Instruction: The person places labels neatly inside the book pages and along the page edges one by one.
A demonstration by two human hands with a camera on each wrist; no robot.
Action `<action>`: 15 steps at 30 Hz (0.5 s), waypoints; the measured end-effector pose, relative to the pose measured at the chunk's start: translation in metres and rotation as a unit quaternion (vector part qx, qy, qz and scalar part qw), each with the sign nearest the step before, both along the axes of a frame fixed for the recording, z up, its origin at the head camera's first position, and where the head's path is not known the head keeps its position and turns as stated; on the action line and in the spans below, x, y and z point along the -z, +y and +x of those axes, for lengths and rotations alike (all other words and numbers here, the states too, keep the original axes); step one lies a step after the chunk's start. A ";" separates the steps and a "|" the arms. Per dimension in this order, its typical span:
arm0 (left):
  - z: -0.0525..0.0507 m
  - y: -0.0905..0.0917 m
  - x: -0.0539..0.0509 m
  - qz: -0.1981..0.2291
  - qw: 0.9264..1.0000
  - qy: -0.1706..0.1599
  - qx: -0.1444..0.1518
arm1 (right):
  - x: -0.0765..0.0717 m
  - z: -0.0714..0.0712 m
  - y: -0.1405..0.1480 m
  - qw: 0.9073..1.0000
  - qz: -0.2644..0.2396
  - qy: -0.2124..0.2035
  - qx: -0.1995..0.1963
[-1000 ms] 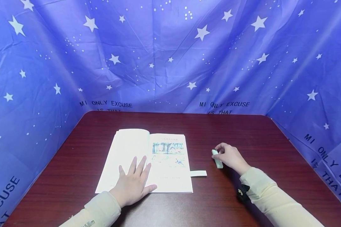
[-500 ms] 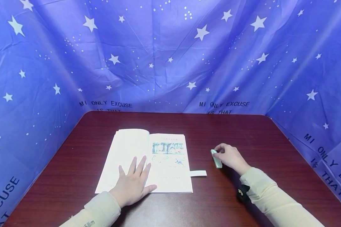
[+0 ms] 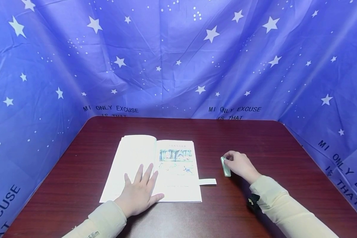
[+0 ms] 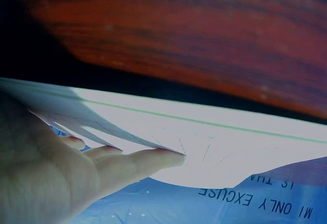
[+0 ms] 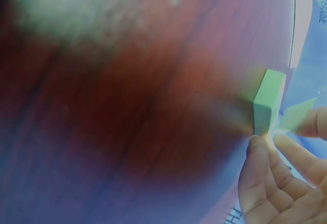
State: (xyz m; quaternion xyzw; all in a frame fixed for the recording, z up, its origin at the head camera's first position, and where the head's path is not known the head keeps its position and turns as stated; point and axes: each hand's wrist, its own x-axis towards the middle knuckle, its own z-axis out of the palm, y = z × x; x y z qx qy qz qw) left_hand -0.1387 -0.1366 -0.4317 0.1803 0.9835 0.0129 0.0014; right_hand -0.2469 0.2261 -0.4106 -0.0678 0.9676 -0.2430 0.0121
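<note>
- green pad (image 3: 225, 169): right hand (image 3: 241, 165) is pinching it, yanking might be tearing the lifted sheet (image 5: 298, 116) by its fingers
- left hand (image 3: 138, 195) is lying spread, book (image 3: 179, 195) beneath maybe sliding if unpressed

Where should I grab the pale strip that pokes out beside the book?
I'd pinch the pale strip across its outer end, coming from the right: it's narrow, and that end juts freely past the right edge of the book, over the table.
</note>
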 end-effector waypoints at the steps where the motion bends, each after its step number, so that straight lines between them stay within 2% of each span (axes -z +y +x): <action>1: 0.000 0.000 0.000 0.000 1.000 0.000 0.000 | 0.000 -0.001 0.000 1.000 0.004 0.004 -0.002; 7: 0.000 0.000 0.000 0.000 1.000 0.002 0.000 | 0.002 -0.001 -0.002 1.000 0.018 0.021 -0.008; 15: 0.000 0.000 -0.001 0.001 1.000 0.003 0.000 | 0.003 -0.003 -0.004 0.999 0.043 0.013 0.004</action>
